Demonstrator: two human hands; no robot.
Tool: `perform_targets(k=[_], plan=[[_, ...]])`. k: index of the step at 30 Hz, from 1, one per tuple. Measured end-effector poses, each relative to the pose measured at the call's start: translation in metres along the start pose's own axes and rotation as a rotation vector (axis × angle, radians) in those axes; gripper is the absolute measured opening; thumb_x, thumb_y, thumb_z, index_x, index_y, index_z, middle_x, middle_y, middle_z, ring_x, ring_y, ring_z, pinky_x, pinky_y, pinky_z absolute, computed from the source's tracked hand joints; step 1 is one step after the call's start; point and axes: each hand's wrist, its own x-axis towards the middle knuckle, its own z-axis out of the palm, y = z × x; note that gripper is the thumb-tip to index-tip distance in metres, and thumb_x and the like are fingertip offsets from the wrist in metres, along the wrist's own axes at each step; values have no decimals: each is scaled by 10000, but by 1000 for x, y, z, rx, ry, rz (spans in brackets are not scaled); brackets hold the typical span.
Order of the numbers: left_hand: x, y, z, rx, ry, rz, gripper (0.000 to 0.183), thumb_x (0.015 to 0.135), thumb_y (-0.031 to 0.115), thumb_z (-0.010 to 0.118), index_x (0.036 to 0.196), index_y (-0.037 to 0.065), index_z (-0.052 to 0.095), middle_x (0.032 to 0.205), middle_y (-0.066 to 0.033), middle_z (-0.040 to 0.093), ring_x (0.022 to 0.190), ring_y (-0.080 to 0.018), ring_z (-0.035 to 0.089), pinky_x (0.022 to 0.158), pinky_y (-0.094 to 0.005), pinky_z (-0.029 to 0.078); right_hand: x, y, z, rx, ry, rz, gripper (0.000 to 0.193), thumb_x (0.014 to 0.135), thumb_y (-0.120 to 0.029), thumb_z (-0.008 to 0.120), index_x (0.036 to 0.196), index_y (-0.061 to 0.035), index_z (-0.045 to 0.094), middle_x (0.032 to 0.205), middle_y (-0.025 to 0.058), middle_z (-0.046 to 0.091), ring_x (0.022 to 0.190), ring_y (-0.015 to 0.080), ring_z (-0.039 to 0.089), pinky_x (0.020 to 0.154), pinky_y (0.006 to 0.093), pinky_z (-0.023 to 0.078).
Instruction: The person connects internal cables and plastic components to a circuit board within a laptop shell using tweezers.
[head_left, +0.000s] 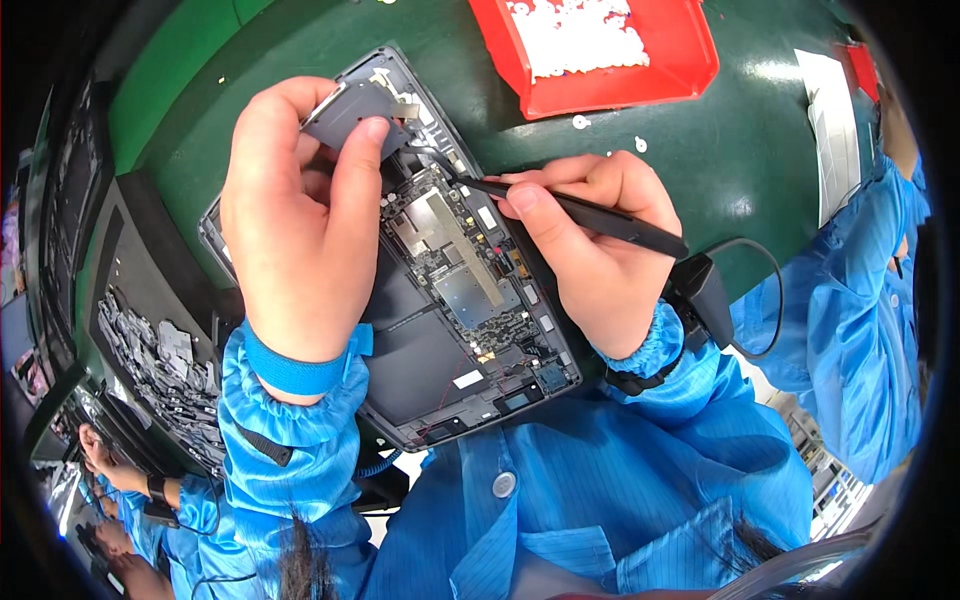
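An opened tablet-like device (415,360) lies tilted in front of me, its inside facing up. A circuit board (466,290) with metal shields runs along its right part, and flat black panels fill the lower left. At the far end, my left hand (300,225) pinches a small dark grey plate (348,112) between thumb and fingers. My right hand (600,225) grips black tweezers (615,222) like a pen. Their tip is at the board's upper edge, near a black cable beside the plate; whether it touches the cable I cannot tell.
A red bin (610,98) of small white tabs stands on the green table (720,160) at the back. Two loose tabs lie before it. Dark metal parts (165,370) fill a black tray at left. White sheets (828,130) lie right. Blue-sleeved people (850,320) are on both sides.
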Motion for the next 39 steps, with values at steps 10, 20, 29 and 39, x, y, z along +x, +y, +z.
perform_targets(k=[10,20,29,39], plan=[[-1,0,-2,291,-48,32,463,720,19,740,1109,14,489,817,-42,548,591,-63,467,512,-193,415,-3,14,6,-120,-54,-462,271,627,105,751,688,4,507,737,138,626,727,271,673,607,327,539],[-1,7,2,510,-91,99,672,603,75,781,1197,49,469,783,-26,456,582,-77,410,506,-217,398,0,20,5,-182,-99,-655,238,633,83,749,723,19,538,752,139,621,734,294,667,629,344,549],[10,6,-13,682,-49,287,720,607,154,761,1231,-6,440,1079,-199,531,1016,-328,511,882,-385,436,-9,-2,-16,-236,-204,-614,286,653,75,747,828,-2,534,898,195,645,862,309,665,717,377,537],[24,-12,-46,936,-194,256,274,905,227,510,885,-28,608,870,-240,609,846,-417,568,729,-470,447,-89,4,-46,-712,-743,-736,469,647,-331,721,1059,-149,591,1290,86,514,1318,338,336,1033,586,276]])
